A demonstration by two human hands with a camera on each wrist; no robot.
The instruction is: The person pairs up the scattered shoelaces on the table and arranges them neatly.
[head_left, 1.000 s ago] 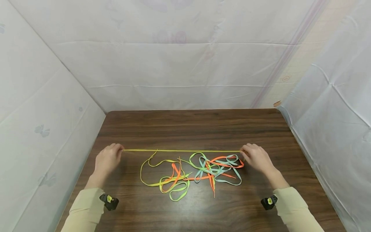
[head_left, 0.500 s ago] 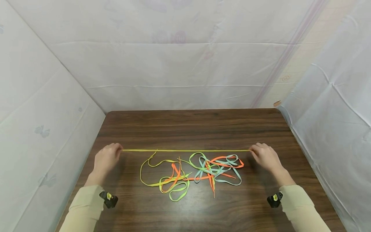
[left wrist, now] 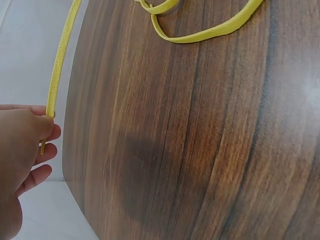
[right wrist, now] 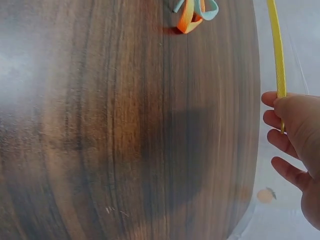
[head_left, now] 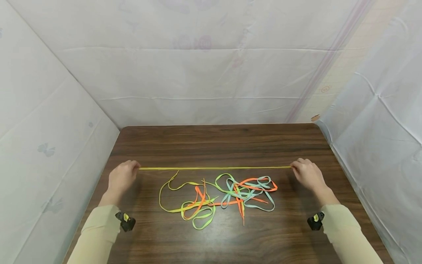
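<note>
A yellow lace point(head_left: 214, 168) stretches in a straight line between the two hands, behind the other laces. Its left end is pinched between thumb and forefinger of the left hand point(head_left: 122, 179), and a short tip pokes out below the grip in the left wrist view. The right hand point(head_left: 309, 175) pinches the other end; in the right wrist view that lace point(right wrist: 278, 55) runs upward from the fingertips point(right wrist: 281, 100). Between the hands lie tangled laces: yellow point(head_left: 160, 198), green point(head_left: 203, 226), orange point(head_left: 241, 212) and light blue point(head_left: 273, 201).
The laces lie on a dark wood-grain table point(head_left: 211, 143). Pale sheeting point(head_left: 197, 84) stands behind it and along both sides. A black wrist camera sits at each cuff.
The right hand has moved right and slightly away from the body, drawing the yellow lace out longer. Both hands are a little farther back than before. The tangled laces have stayed put.
</note>
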